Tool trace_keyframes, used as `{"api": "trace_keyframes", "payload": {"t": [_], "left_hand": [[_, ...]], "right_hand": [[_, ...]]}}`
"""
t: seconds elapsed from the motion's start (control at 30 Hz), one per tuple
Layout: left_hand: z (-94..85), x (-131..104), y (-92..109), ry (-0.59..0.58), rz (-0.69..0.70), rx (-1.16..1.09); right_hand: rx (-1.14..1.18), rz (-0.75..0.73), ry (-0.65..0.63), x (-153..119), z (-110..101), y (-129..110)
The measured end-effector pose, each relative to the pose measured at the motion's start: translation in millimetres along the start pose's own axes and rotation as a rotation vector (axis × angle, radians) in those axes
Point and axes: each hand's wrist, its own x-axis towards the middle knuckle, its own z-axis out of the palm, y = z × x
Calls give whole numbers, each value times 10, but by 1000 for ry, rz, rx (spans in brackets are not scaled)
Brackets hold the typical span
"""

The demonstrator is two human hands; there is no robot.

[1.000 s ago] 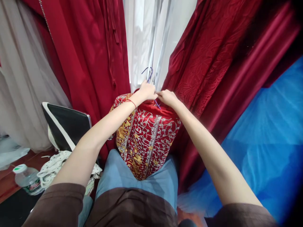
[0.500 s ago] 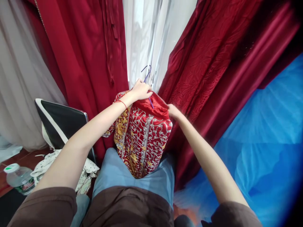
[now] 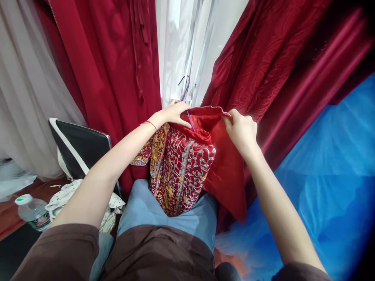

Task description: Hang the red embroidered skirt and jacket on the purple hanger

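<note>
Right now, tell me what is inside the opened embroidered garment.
The right hand pulls open the embroidered garment, baring plain red lining. The left hand holds the top beside a purple hanger. Deeper inside is hidden by folds.

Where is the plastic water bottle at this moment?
In the head view, the water bottle lies at the lower left on the floor, left of the spotted cloth and well away from both hands.
</note>
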Motion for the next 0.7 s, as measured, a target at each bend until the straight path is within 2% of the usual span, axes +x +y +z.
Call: {"api": "trace_keyframes", "payload": {"t": [0.13,0.27,0.4,0.5,0.7], "left_hand": [[-3,37,-36,-4,4,6],[-63,14,-7,-24,6,-85],[-114,22,3,-31,-35,-148],[-102,52,-31,-29,-61,-186],[-14,113,-38,3,-94,-147]], "right_hand": [[-83,-14,-65,14,31,178],[-19,-73,-101,2,-12,259],[217,-129,-202,-194,-19,253],[361,-139,-197,-334,-11,211],[429,-86,-163,-275,-139,124]]}}
